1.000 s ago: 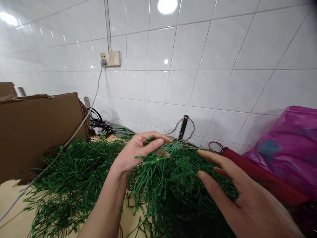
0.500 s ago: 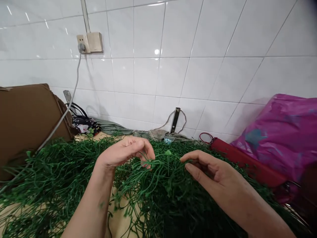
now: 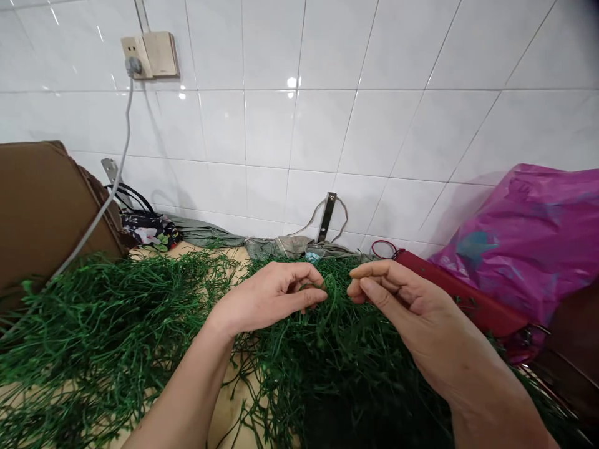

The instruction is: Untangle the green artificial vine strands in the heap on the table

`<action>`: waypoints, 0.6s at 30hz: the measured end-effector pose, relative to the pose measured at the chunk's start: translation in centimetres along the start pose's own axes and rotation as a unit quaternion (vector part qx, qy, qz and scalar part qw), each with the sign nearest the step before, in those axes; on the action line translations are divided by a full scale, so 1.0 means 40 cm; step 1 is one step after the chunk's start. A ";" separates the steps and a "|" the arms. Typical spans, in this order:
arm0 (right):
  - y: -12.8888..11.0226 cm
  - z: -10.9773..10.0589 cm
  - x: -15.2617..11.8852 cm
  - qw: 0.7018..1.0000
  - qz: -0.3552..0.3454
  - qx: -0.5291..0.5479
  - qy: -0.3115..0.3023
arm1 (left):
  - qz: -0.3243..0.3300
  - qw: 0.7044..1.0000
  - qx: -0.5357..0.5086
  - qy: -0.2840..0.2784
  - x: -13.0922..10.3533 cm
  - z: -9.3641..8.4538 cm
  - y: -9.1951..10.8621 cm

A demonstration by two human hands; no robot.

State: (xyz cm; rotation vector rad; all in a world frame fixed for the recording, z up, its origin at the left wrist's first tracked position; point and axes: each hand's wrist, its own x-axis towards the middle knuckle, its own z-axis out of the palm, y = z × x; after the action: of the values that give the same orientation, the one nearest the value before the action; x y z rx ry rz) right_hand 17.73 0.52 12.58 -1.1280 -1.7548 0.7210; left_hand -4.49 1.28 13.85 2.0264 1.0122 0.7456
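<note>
Thin green plastic plant stems (image 3: 327, 355) lie in a thick tangled heap under both my hands. My left hand (image 3: 274, 296) is closed in a pinch, thumb against fingers, with a green plastic stem at its fingertips. Just to the right, my right hand (image 3: 412, 308) is also pinched, thumb pressed to the fingers; what lies between its tips, if anything, is too small to make out. A small gap separates the two sets of fingertips, right above the heap. Another heap of the same green stems (image 3: 107, 312) spreads to the left.
A brown cardboard box (image 3: 42, 193) stands at the left, with a grey cable (image 3: 122, 149) running past it from a wall socket (image 3: 136, 57). A floral bag (image 3: 150, 232) is by the tiled wall. Right of the heap lie a red purse (image 3: 468, 299) and a purple plastic bag (image 3: 528, 243).
My left hand has moved right, its fingers closing into a pinch near my right hand. The loose stems it held out have shifted down into the heap. The view has tilted slightly downward.
</note>
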 end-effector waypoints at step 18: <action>-0.018 0.012 0.006 0.995 0.002 -0.095 -0.003 | -0.004 0.999 -0.022 0.041 0.012 0.019 -0.010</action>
State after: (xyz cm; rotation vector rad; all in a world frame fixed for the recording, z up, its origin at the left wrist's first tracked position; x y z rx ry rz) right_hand 16.96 0.46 13.07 -1.2574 -1.8575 0.5685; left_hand -3.84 1.58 13.19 1.9678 1.0406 0.8448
